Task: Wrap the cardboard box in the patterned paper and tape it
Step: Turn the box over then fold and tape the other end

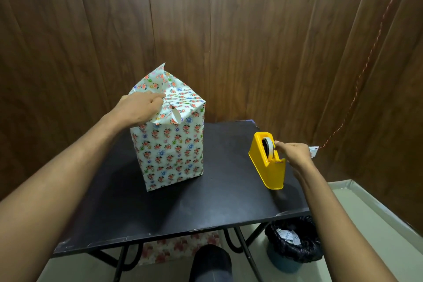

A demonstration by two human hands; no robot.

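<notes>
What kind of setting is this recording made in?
Probably a small indoor corner set up for recording, not a workshop: a black folding table pushed against wood-panelled walls, with a lined waste bin beside it and only a yellow tape dispenser and the wrapped box on top.

The wrapped box [170,144] stands upright on the table [206,208], left of centre in the frame. To its right, near the table's right edge, sits the tape dispenser [267,162], well apart from the box. The left hand [139,107] rests on the paper flaps at the box's top; the right hand [294,152] touches the tape roll [268,148] in the dispenser. Below the table's right corner, at lower right, stands a bin [295,245]. A wall [206,18] fills the frame behind the table.
</notes>
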